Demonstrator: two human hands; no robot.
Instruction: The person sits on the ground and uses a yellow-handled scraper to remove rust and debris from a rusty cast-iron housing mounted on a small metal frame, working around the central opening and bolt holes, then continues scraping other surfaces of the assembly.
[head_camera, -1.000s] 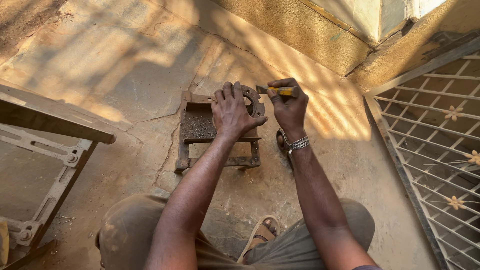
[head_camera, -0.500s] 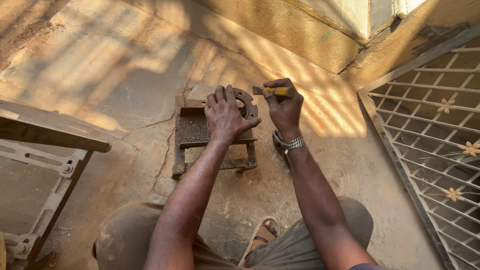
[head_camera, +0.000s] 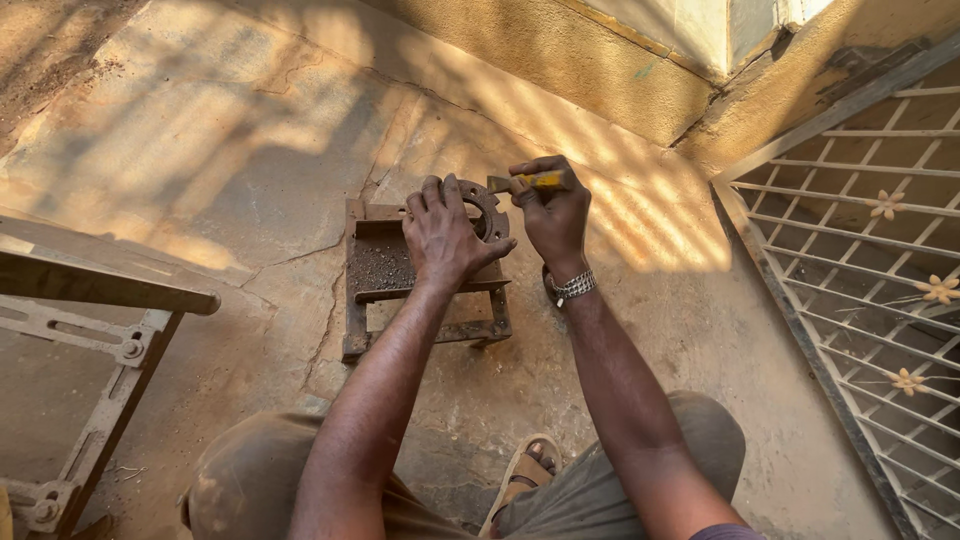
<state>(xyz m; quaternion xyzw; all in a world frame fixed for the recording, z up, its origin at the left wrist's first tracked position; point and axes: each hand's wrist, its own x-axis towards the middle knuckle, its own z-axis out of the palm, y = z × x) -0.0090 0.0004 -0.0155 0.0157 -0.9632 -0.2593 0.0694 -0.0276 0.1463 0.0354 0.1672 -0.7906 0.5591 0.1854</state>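
A toothed metal ring (head_camera: 490, 212) is held on top of a small rusty metal stand (head_camera: 400, 285) on the cracked concrete floor (head_camera: 200, 150). The left hand (head_camera: 445, 235) is laid flat over the ring, fingers spread and pressed down on it; only the ring's right part is seen past the fingers. A yellow-handled tool (head_camera: 525, 182) is gripped in the right hand (head_camera: 552, 205), fingers curled tight around the handle, tip pointed left at the ring's upper edge; contact cannot be confirmed. A metal watch (head_camera: 573, 287) is worn on the right wrist. A sandal (head_camera: 522, 478) is seen between the knees. A metal frame (head_camera: 90, 330) is at far left, a white grille (head_camera: 870, 270) at right, both well apart from the stand.
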